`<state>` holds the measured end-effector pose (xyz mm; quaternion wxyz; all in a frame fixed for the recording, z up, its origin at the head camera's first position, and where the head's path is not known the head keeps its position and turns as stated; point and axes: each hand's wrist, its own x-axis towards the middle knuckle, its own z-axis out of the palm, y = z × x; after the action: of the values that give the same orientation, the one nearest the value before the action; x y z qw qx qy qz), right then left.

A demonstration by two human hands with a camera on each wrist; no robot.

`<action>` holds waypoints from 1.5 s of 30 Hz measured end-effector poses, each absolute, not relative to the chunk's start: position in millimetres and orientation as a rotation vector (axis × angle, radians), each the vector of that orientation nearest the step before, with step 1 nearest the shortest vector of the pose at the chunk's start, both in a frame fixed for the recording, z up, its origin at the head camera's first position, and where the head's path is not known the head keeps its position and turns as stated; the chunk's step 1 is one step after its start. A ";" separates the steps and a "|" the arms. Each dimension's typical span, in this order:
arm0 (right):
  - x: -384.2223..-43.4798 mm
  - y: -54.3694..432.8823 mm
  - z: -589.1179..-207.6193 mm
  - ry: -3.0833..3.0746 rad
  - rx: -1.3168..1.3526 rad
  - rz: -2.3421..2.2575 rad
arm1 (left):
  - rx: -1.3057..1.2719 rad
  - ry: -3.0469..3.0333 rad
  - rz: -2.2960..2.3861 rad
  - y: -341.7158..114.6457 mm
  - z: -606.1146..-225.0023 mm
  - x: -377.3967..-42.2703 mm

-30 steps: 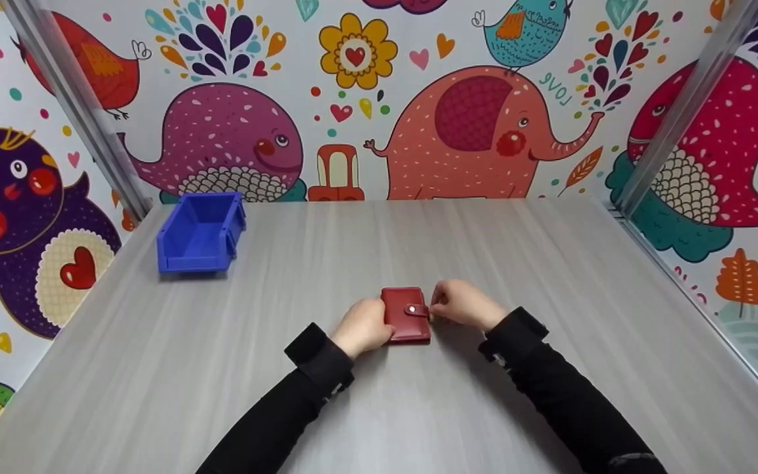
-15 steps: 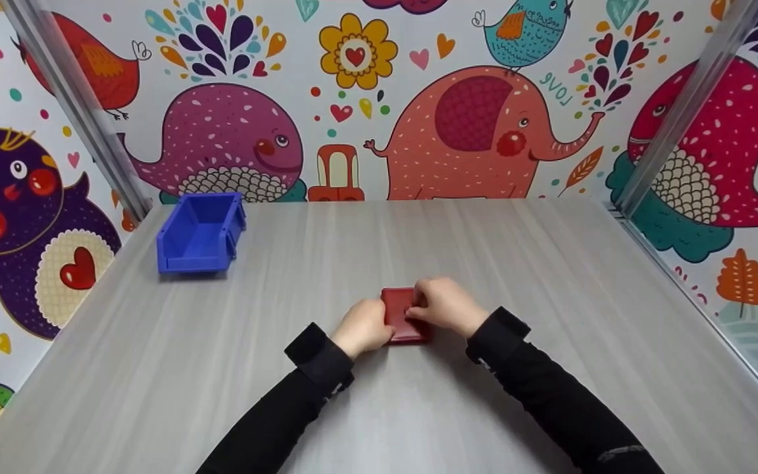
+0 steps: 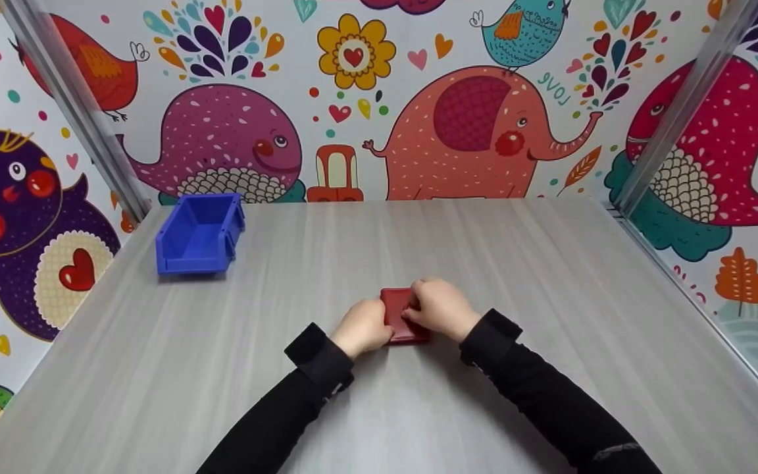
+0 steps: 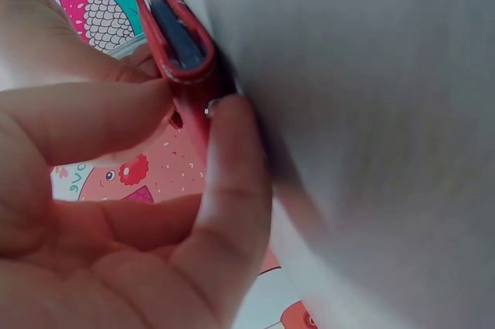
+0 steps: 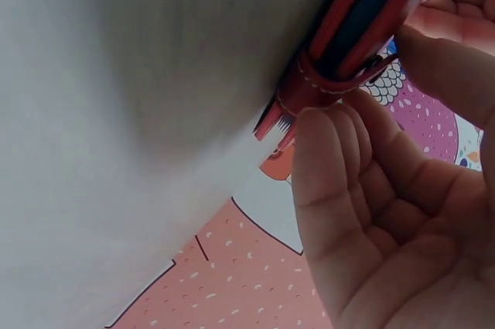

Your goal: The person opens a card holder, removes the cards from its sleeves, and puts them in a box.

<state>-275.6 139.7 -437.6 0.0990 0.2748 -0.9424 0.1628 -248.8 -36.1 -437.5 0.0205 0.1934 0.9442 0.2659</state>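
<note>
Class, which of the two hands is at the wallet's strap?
The right hand, its fingers at the strap; the left hand instead holds the wallet by its opposite edge.

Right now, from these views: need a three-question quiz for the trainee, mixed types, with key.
1. True or false: the left hand grips the red wallet.

2. Where does the blue bin stand on the table?
A) Front right
B) Between the hands
C) Back left

3. Fill in: in the right wrist view, by the right hand, a stitched red ____ crosses the wallet's open edge.

Key: 1. True. 2. C. 3. Strap.
</note>
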 end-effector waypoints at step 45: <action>-285.6 153.0 -433.4 -2.775 0.856 0.763 | 0.580 2.916 0.846 -35.0 -435.4 -249.1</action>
<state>-285.6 153.0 -433.4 0.0693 0.2843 -0.9220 0.2536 -249.1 -35.0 -435.4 0.0252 0.1874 0.9431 0.2734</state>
